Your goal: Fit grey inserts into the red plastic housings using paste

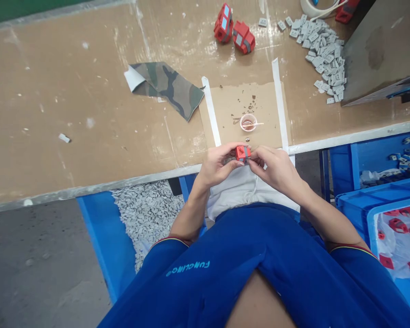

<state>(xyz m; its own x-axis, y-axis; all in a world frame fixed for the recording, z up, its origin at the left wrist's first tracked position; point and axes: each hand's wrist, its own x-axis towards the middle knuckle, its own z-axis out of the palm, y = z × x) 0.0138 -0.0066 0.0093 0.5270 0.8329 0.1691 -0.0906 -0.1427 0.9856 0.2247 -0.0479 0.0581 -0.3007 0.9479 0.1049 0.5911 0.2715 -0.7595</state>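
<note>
The left hand point(218, 164) and right hand point(272, 167) hold a small red block point(242, 153) near a plastic cup point(248, 122)

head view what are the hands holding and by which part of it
A small red block with a grey band, held up by both hands: the left hand at its left end, the right hand at its right end.

Counter point(71, 91): brown cardboard top, matt, rough, scuffed, with a dull metal strip point(88, 187) along the edge. Camo patch point(167, 89): matt cloth, white backing. Cup point(248, 122): clear glossy plastic. Tape point(280, 100): white, matt. Red block point(242, 153): matt, plastic or foam, can't tell which. Grey pieces point(324, 59): matt, rubbery-looking. Crate point(379, 159): smooth blue plastic.
</note>
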